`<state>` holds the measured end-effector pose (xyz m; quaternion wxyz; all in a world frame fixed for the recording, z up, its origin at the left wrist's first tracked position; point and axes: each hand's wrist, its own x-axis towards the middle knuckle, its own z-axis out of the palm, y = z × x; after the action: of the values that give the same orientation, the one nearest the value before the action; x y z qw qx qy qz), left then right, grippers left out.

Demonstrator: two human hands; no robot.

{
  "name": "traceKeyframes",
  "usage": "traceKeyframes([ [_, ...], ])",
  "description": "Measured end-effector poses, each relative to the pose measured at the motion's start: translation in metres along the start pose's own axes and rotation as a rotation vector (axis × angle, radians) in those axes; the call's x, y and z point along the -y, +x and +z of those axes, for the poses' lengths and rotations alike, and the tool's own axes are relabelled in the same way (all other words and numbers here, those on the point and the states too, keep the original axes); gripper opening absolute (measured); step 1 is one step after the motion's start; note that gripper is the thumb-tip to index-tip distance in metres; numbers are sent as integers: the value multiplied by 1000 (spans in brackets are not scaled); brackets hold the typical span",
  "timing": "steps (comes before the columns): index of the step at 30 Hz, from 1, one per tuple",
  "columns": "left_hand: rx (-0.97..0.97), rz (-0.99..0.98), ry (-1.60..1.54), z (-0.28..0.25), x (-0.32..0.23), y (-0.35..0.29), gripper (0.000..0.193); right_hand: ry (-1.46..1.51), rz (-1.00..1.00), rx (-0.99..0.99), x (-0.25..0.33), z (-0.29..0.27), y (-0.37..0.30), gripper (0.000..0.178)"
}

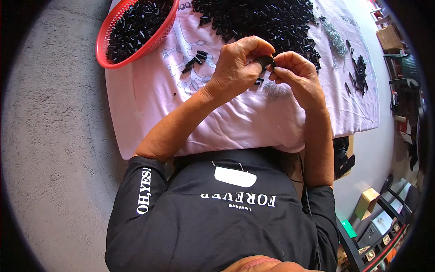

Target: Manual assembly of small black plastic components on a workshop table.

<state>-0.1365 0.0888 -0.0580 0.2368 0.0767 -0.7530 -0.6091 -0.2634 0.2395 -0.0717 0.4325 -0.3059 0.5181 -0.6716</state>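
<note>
Over the cloth-covered table my left hand (238, 65) and my right hand (299, 77) meet, fingertips pinched close together. Between them shows a small dark piece (264, 60), black and smooth; its exact kind is too small to make out. Both thumbs and index fingers are closed at it. Just beyond my hands spreads a large heap of short black tubular plastic parts (258, 20). A few loose black parts (195, 62) lie left of my left hand. Below my fingers, small shiny silvery bits (276, 90) are scattered, partly hidden by my right hand.
A red plastic basket (102, 45) full of similar black parts stands at the table's far left. More silvery bits (335, 40) and a small pile of black parts (360, 75) lie to the right on the pink cloth (149, 104). Boxes (389, 38) stand along the right side.
</note>
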Motion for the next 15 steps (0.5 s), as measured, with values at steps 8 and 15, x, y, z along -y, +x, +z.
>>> traceKeyframes([
  [8,-3,17,49,0,-5,-1,29,-9,-28,-13,-2,0,0,18],
  [15,19,274,348,-3,-14,1,36,1,11,-32,1,-1,-1,15],
])
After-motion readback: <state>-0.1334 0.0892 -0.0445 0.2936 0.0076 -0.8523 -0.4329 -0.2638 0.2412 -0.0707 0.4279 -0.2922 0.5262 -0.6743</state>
